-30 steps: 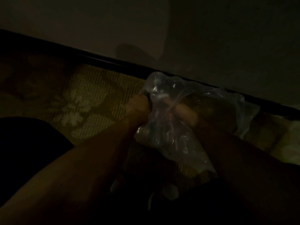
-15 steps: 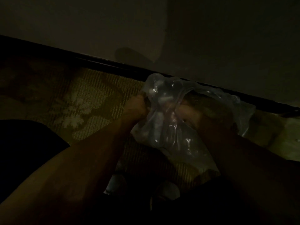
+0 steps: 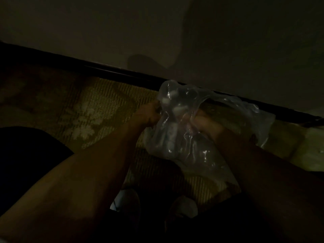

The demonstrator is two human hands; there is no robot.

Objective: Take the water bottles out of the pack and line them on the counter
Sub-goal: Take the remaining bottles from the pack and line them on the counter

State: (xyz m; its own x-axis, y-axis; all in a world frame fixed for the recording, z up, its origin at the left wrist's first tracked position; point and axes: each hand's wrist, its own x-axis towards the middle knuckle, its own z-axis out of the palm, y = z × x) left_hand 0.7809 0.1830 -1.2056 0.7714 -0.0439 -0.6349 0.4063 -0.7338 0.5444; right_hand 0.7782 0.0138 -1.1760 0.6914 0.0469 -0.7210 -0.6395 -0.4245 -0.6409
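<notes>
Clear plastic film forms the pack, which is held up above a patterned carpet, close to a dark baseboard at the foot of a plain wall. Head view, the only view supplied: the left hand is closed on the film at the left edge of the pack, and the right hand is closed on the film at the centre right, partly covered by the wrap. The hands sit on opposite sides of one section of film, a grip that appears suited to stretching or tearing the wrap open. Pale rounded shapes show through the film between the hands and are probably bottle caps or necks; the light is too dim to count bottles. A loose flap of film trails off to the right. No bottle is visible outside the pack, and no desk is in view, so the task is judged to be at the opening step. Two pale, shoe-like shapes lie low in the frame; their identity cannot be confirmed.
</notes>
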